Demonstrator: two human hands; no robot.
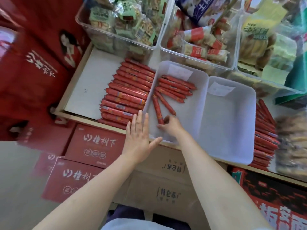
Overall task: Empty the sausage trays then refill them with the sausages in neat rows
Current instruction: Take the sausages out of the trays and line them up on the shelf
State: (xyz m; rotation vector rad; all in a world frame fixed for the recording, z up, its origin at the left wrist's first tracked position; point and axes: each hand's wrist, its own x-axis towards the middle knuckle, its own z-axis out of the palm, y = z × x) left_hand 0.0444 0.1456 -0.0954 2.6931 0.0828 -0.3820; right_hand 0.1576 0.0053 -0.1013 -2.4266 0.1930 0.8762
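To the left of the see-through plastic tray with sausages in it (198, 97) lies a big pile of red wrapped sausages (127, 95) on the white shelf board (86, 87); they sit side by side, close together, touching the tray's left wall; the left hand (138, 138) is just by the tray's near left corner, flat, with straight fingers spread a little, holding nothing; it touches or almost touches the tray's edge, I cannot tell which; inside the tray a small bunch of red sausages (174, 87) lies at the far end, not very tidy, and two more point toward the near end; the right hand (169, 126) is inside the tray at the near end, its fingers curled round the tip of one loose red sausage (157, 110); to the right of that tray, touching it, is a second see-through plastic tray (232, 120) with nothing in it but a paper label; further right another pile of red sausages (264, 133) lies on the shelf.

The sausages look light and a bit stiff, and the shiny wrap may be slippery; I think it is best to hold one by the middle, or pick up a few together, so they stay straight in a row.
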